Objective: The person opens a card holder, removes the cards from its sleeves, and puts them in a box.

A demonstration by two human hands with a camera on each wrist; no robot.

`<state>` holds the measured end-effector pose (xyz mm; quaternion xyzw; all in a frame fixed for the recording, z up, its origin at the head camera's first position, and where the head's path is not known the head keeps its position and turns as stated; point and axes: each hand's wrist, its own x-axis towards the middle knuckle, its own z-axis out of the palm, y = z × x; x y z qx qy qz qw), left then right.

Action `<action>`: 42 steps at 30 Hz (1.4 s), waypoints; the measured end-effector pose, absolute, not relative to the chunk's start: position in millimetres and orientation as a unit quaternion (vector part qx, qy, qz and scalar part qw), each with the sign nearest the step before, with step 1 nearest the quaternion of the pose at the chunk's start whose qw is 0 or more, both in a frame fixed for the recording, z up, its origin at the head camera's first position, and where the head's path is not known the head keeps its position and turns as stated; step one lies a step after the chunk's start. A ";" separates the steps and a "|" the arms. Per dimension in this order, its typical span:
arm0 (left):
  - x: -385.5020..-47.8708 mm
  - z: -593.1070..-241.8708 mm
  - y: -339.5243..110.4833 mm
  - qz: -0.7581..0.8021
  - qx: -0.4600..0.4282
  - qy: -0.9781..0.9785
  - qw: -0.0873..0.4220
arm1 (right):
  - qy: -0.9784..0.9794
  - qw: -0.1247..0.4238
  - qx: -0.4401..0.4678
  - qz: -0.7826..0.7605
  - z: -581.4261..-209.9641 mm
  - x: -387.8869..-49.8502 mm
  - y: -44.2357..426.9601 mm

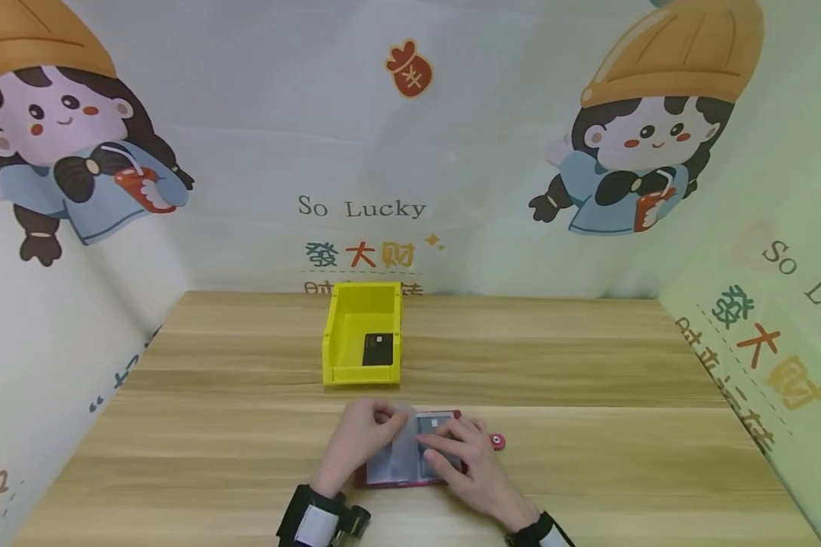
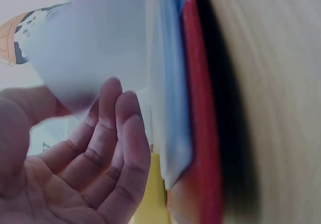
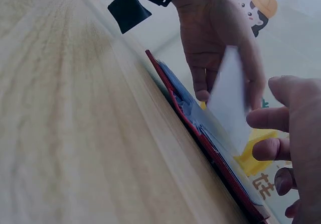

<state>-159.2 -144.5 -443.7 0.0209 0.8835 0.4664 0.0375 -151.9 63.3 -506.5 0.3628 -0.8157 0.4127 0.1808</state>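
Note:
A red card holder [image 1: 383, 472] with clear plastic pages lies open on the table in front of me. My left hand [image 1: 359, 444] pinches the corner of one translucent page [image 2: 95, 43] between thumb and fingers, and that page stands raised from the others. Over the right-hand side, my right hand [image 1: 475, 469] has its fingers loosely bent and spread, close to the raised page, holding nothing. Whether its fingertips touch the pages I cannot tell. A dark card [image 1: 432, 425] shows in the right-hand pocket, partly covered by the right hand.
Behind the card holder stands a yellow bin [image 1: 362, 375] with a black card [image 1: 378, 349] inside. The holder's snap strap [image 1: 498, 441] sticks out to the right. Wood-grain table [image 1: 554, 357] surrounds them, with printed cloth walls [image 1: 479, 167] at the back and sides.

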 end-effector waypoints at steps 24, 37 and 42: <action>-153.9 -443.3 -138.0 0.345 -0.036 0.937 0.039 | -0.928 0.086 0.200 0.303 -504.3 -160.9 92.5; -149.3 -450.7 -128.8 0.345 0.097 0.933 0.025 | -0.935 0.053 0.200 0.287 -501.1 -160.8 86.1; -148.8 -451.3 -130.2 0.351 0.071 0.933 0.039 | -0.934 0.049 0.206 0.289 -500.3 -160.9 83.8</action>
